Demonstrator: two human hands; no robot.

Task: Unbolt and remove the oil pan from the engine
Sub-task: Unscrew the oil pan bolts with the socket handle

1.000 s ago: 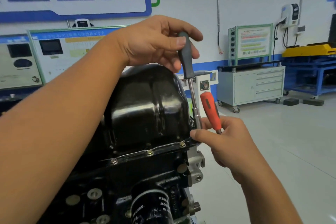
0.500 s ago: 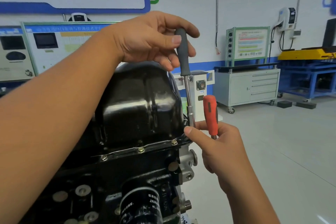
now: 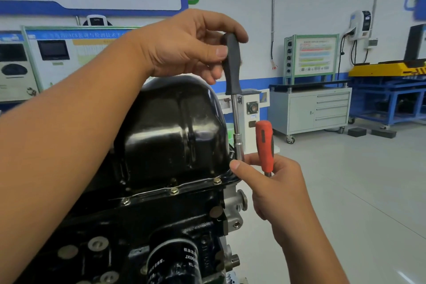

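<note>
From the head view, my left hand [image 3: 184,46] grips the nut driver [image 3: 232,90] on a corner bolt; my right hand [image 3: 272,182] holds a red screwdriver [image 3: 264,145], forefinger steadying the socket. Pan [image 3: 175,131] sits on the engine [image 3: 161,226]; several flange bolts [image 3: 173,190] remain, so I judge it early.

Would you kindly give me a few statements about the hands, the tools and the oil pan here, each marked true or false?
1. The left hand grips the black handle of the socket driver. True.
2. The right hand holds a blue-handled tool. False: it holds a red-handled screwdriver.
3. The oil pan has been lifted off the engine. False: it sits on the block, with bolts in its flange.
4. The driver's socket end stands at the pan's right edge, beside the right fingertip. True.
5. The oil filter lies on the floor. False: it is mounted on the engine.
</note>
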